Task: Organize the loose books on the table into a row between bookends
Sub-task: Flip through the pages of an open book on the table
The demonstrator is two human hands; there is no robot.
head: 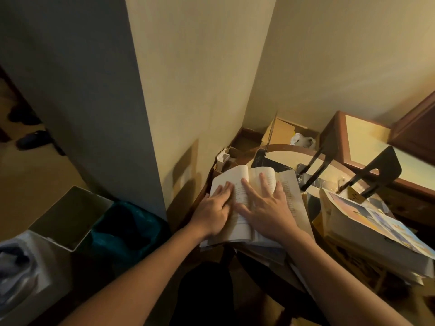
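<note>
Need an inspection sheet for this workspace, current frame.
Surface: table, wood-rimmed, mostly covered by books.
Job's things: open book flat on a pile; book stack to its right; black bookends standing behind, no row between them.
Clutter: cardboard boxes and plastic bag behind the table.
Hands: left hand and right hand flat on the open pages.
Cables: nothing seen.
Surroundings: wall corner; bins at left; shoes on floor.

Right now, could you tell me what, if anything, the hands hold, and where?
Nothing is gripped: the left hand and the right hand press flat, fingers straight, on the pages of the open book.
</note>
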